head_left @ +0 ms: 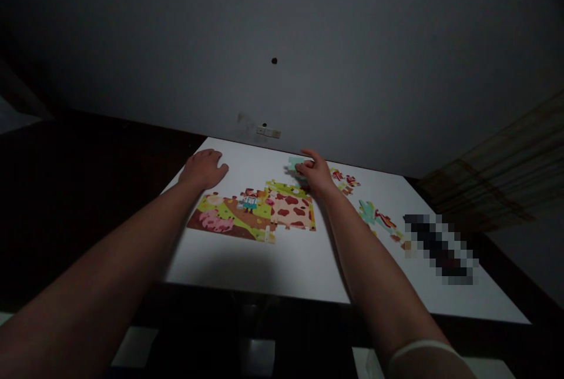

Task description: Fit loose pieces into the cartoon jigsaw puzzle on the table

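A partly joined cardboard jigsaw puzzle lies on the white table, showing colourful farm-like patches and a cow-spotted pink area. My left hand rests palm down on the table just beyond the puzzle's far left edge, holding nothing. My right hand is at the puzzle's far edge, its fingers pinching a pale green puzzle piece. To the right lie a small cluster of loose red and yellow pieces and a joined strip of teal and red pieces.
A pixelated, blurred dark object lies on the table's right side. The table's far edge meets a grey wall with a small wall plate. A brown curtain hangs at the right.
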Demonstrator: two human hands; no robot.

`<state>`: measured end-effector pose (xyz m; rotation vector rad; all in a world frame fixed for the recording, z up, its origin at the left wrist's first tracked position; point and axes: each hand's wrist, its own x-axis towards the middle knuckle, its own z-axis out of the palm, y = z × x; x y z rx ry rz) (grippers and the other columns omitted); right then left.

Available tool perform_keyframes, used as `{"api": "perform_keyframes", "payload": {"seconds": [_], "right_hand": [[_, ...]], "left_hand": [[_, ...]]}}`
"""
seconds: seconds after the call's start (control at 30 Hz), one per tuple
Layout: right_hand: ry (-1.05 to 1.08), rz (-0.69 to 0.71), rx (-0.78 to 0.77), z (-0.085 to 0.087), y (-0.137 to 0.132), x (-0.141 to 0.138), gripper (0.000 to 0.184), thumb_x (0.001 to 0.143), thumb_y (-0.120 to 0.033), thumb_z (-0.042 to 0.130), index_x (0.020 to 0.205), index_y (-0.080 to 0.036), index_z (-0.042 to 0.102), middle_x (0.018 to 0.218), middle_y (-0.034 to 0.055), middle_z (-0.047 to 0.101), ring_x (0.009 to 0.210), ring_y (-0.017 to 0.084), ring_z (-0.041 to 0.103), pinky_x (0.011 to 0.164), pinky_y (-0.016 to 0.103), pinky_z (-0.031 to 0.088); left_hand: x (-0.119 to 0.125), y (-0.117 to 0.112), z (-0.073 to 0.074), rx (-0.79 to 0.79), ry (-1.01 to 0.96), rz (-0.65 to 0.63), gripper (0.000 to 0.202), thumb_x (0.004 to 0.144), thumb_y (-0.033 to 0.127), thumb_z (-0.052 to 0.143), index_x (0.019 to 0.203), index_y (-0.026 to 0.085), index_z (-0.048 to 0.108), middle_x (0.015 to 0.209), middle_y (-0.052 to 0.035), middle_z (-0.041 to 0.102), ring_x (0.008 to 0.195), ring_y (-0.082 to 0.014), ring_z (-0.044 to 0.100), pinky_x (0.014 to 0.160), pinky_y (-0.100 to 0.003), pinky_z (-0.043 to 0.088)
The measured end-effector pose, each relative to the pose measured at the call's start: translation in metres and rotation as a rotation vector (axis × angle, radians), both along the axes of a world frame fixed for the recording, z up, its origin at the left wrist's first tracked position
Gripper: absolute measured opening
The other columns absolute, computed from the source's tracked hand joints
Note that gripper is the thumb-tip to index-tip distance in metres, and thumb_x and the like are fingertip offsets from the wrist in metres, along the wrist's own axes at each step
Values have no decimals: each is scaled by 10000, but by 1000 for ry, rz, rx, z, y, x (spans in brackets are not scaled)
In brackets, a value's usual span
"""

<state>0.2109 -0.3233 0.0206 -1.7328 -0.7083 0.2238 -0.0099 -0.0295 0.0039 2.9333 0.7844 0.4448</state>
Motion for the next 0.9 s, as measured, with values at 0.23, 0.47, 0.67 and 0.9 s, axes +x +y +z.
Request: {"api": "perform_keyframes", "payload": {"seconds": [0.23, 0.47, 0.67, 0.9], "right_hand": [[-4, 92, -96, -13, 6, -2, 271, 789, -342, 735, 1025, -209, 750, 790, 2, 661, 642, 149, 579, 581, 270, 459], [-170, 137, -151, -20, 6, 7, 242, 802, -325, 746, 1011, -209, 779, 798, 10, 710, 710, 167, 605, 662, 281, 472], [-114, 90, -135, -17, 2, 6, 193, 791, -312, 749, 942, -195, 776, 790, 28, 732, 696, 174, 625, 654, 287, 478], [-78, 112, -92, -17, 2, 3, 199, 786, -330, 743, 936, -199, 750, 794, 31, 728, 695, 176, 624, 644, 288, 484]], "left_hand": [[2, -2, 5, 16, 45, 16, 631, 946, 510, 467, 1466, 185, 614, 1536, -138, 594, 1374, -378, 568, 1157, -508, 440], [2, 0, 6, 34, 63, 12, 657, 949, 525, 442, 1474, 168, 610, 1544, -149, 592, 1400, -368, 564, 1174, -481, 424], [2, 2, 4, 39, 69, 14, 666, 957, 535, 418, 1478, 164, 603, 1552, -150, 585, 1410, -360, 558, 1179, -471, 419], [2, 2, 5, 25, 59, 14, 677, 949, 531, 436, 1476, 143, 611, 1546, -171, 584, 1401, -377, 564, 1156, -492, 443]]}}
